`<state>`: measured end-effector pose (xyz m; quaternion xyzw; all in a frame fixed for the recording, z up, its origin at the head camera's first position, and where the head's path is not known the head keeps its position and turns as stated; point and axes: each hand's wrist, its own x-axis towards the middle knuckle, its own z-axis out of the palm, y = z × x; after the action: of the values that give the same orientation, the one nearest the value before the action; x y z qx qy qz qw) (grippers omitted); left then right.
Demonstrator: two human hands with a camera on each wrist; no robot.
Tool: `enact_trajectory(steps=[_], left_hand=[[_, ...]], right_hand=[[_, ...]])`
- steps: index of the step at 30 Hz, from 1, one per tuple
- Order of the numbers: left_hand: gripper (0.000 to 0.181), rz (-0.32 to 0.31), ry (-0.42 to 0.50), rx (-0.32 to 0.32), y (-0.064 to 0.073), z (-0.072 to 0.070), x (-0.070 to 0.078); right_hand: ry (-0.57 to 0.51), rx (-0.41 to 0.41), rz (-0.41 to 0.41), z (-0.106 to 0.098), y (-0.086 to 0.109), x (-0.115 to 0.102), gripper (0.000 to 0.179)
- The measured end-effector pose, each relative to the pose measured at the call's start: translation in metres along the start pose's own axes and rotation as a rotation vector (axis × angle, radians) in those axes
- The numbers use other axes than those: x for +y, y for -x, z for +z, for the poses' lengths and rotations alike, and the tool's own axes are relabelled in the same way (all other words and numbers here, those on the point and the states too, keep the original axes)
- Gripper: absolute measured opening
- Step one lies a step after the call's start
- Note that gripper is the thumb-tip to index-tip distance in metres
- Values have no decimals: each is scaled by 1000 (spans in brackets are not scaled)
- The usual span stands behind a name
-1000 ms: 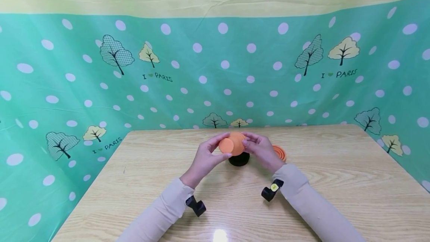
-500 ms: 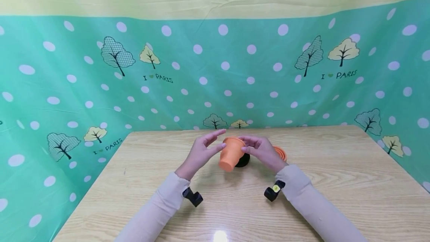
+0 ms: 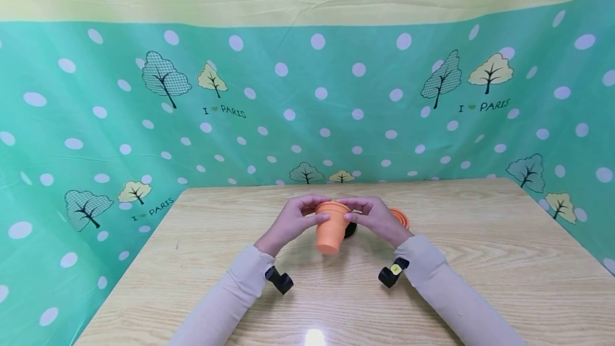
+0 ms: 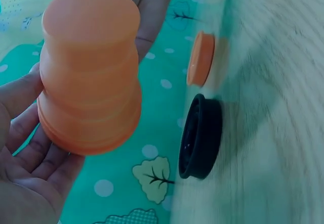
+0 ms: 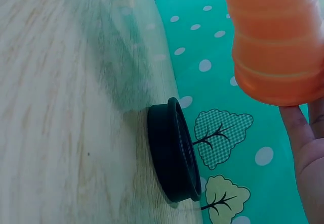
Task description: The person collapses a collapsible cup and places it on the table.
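An orange collapsible cup (image 3: 330, 235), drawn out to its full stepped height, is held above the table between both hands. Its rim end is at the hands and its closed base tips toward the wearer. My left hand (image 3: 294, 222) grips the rim end from the left, thumb on the near side; the left wrist view shows the fingers beneath the cup's rim. My right hand (image 3: 377, 219) pinches the opposite side, thumb on the wall. Behind the cup sits a low black round collapsed cup (image 5: 172, 153), partly hidden in the head view.
A second orange piece, flat with concentric rings (image 3: 401, 218), lies on the wooden table (image 3: 480, 260) beyond the right hand. A green dotted cloth (image 3: 307, 100) hangs behind the table's far edge. Dark wrist cameras (image 3: 280, 282) sit under both forearms.
The cup has tilted from base facing the wearer to base pointing down and nearer. My left hand came off it midway and now grips the rim again. The right hand kept its hold.
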<state>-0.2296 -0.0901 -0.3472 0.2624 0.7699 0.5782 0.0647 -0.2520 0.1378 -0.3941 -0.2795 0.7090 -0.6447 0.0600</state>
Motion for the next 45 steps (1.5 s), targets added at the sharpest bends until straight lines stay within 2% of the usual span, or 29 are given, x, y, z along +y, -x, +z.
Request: enact_trajectory(steps=[5,15,21,25,28,32,38,41,45], left_hand=[[34,10,53,14,-2,3,-3],[33,17,49,95,-4,10,0],[30,39,41,141,-12,11,-22],[28,58,22,154,-7,12,-11],[28,60,13,160,-3,13,1],[29,80,-18,190,-3,15,-1],[28,85,-50,212,-5,16,-3],[29,66,-16,195,-6,16,-3],[33,15,119,148,-7,15,-4]], right_hand=[[-9,17,4,1,0,0,43],[65,95,-16,7,-3,-1,40],[108,111,-36,9,-3,-5,37],[151,142,-60,12,-3,-6,34],[170,172,-71,16,0,-16,31],[209,202,-90,22,4,-31,30],[273,258,-145,25,5,-35,27],[267,294,-189,25,5,-33,25],[210,359,-231,23,4,-30,26]])
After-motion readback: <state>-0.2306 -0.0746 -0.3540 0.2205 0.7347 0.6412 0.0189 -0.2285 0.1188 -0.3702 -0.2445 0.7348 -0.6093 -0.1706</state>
